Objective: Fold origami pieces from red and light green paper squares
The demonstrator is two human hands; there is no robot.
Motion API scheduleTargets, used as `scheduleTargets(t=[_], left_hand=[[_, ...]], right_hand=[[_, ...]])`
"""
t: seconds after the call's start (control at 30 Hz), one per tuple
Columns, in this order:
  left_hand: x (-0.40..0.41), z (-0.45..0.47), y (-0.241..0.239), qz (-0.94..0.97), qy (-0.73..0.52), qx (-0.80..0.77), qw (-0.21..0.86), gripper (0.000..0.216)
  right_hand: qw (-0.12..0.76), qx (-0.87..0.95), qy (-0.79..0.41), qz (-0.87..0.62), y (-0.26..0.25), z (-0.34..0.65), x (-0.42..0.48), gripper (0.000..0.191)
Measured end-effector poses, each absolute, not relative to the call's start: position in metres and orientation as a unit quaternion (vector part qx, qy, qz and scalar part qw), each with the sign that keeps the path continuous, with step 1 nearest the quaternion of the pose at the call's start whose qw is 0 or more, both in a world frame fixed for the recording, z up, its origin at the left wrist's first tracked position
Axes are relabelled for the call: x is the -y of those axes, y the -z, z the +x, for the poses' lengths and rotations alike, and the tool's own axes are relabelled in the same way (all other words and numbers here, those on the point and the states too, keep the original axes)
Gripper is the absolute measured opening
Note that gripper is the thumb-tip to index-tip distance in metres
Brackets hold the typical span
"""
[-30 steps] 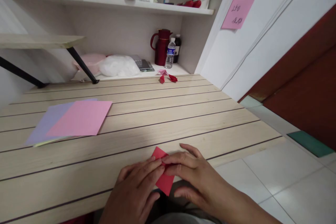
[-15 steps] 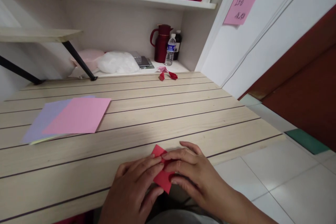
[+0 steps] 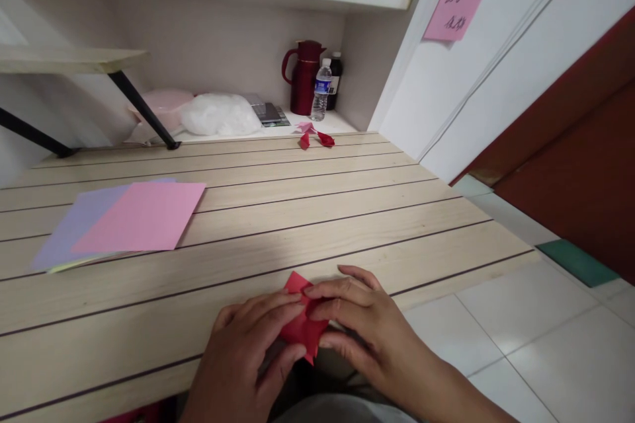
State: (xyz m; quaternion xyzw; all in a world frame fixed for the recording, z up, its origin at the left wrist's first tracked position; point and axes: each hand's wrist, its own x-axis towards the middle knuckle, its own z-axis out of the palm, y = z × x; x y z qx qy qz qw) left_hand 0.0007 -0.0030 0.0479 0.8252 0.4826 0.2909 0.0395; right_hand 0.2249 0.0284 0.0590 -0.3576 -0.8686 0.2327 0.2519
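A folded piece of red paper [image 3: 301, 330] lies at the near edge of the wooden table [image 3: 297, 211]. My left hand [image 3: 243, 350] pinches its left side between thumb and fingers. From the right, my right hand [image 3: 354, 327] grips it too, fingertips on top and thumb underneath. The fingertips of both hands meet over the paper's middle, and only its top corner and lower part show.
A stack of paper sheets with a pink one [image 3: 141, 217] on top lies at the left. Small folded red and pink paper pieces [image 3: 313, 139] sit at the table's far edge. A red jug [image 3: 302, 76], a water bottle [image 3: 321, 89] and a white bag [image 3: 218, 115] stand behind.
The lower part of the red paper has been drawn up and bunched between my thumbs. Both hands have stayed in place.
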Motion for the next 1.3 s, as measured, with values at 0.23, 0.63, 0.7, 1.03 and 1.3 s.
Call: scheduleTargets(t=[0.23, 0.63, 0.7, 1.03, 1.3], left_hand=[[0.002, -0.001, -0.044, 0.832, -0.279, -0.478, 0.018, 0.034], [0.001, 0.006, -0.046, 0.823, -0.299, -0.482, 0.010, 0.022], [0.002, 0.004, -0.041, 0.813, -0.314, -0.490, -0.004, 0.024], [0.014, 0.008, -0.023, 0.736, -0.334, -0.587, 0.046, 0.014], [0.003, 0.000, -0.025, 0.794, -0.276, -0.540, -0.050, 0.024]], right_hand=[[0.254, 0.865, -0.246, -0.355, -0.061, 0.225, -0.029, 0.017], [0.279, 0.871, -0.207, -0.348, -0.055, 0.224, -0.028, 0.022], [0.302, 0.865, -0.181, -0.358, -0.050, 0.221, -0.027, 0.024], [0.275, 0.848, -0.212, -0.401, -0.054, 0.213, -0.032, 0.012], [0.282, 0.849, -0.206, -0.396, -0.052, 0.212, -0.036, 0.010]])
